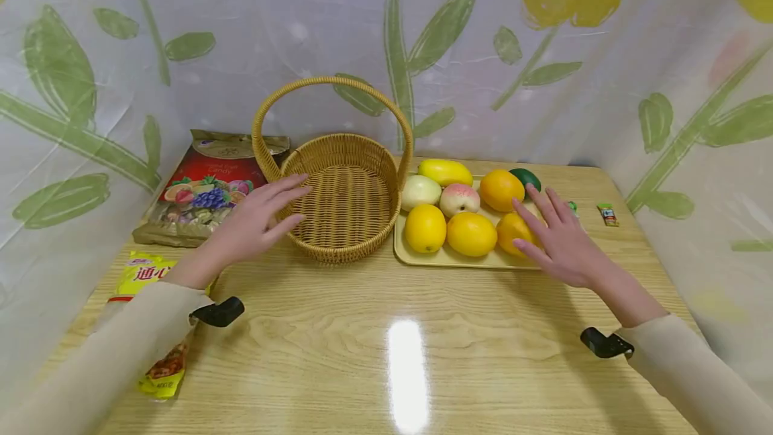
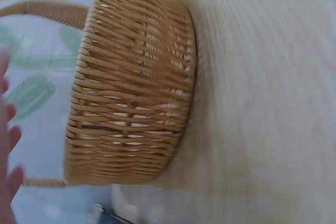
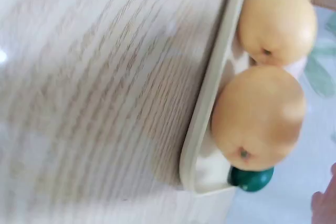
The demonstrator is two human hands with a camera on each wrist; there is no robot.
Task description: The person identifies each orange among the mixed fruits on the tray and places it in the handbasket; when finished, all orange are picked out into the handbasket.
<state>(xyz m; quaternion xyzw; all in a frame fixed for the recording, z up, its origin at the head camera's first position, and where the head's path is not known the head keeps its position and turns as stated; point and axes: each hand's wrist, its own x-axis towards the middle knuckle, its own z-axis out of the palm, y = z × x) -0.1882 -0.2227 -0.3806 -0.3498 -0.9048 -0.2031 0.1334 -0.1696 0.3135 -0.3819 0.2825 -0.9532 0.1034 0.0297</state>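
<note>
A: Report the left hand.
B: The left hand (image 1: pixel 256 220) has its fingers straight and spread, gripping nothing. Its fingertips are at the near-left rim of the wicker basket (image 1: pixel 344 197); contact cannot be confirmed. The basket stands upright on the wooden table (image 1: pixel 374 354), handle raised, interior bare.

A: And the right hand?
B: The right hand (image 1: pixel 558 237) is flat, fingers extended, holding nothing. It lies over the right end of the beige tray (image 1: pixel 453 259), partly covering an orange fruit (image 1: pixel 510 230).

A: Tray position and contents?
B: Just right of the basket. It carries a yellow lemon (image 1: pixel 425 228), a peach (image 1: pixel 459 199) and an orange (image 1: pixel 500 189).
</note>
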